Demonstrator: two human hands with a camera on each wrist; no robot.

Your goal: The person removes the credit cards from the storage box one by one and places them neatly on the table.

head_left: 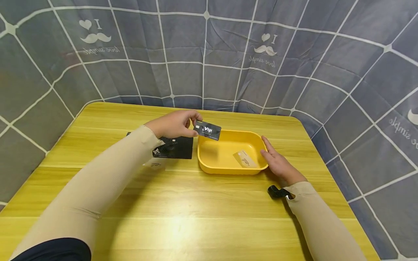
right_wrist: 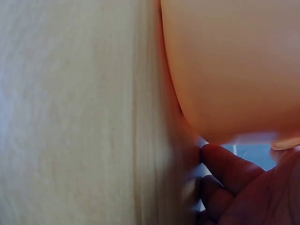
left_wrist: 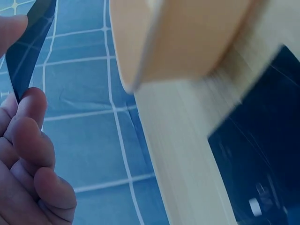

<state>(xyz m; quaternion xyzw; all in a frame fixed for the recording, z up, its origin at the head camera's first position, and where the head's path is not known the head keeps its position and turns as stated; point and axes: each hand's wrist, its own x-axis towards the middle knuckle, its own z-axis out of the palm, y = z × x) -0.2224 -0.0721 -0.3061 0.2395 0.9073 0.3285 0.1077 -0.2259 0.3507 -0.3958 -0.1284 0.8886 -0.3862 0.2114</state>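
Note:
My left hand (head_left: 179,124) pinches a dark bank-style card (head_left: 207,130) marked "Vip" between thumb and fingers. It holds the card above the far left rim of a yellow plastic tray (head_left: 215,170). In the left wrist view the card (left_wrist: 30,51) appears nearly edge-on. At the tray's right end, my right hand (head_left: 281,165) grips the side wall, thumb at the rim and fingers outside. Within the tray lies a pale beige card (head_left: 245,159) with dark lettering.
A flat black rectangular piece (head_left: 183,150) lies left of the tray, partly behind my left forearm. A pale card (head_left: 155,164) sits by its near edge. A grey grid-patterned curtain (head_left: 228,47) surrounds the wooden table (head_left: 209,203).

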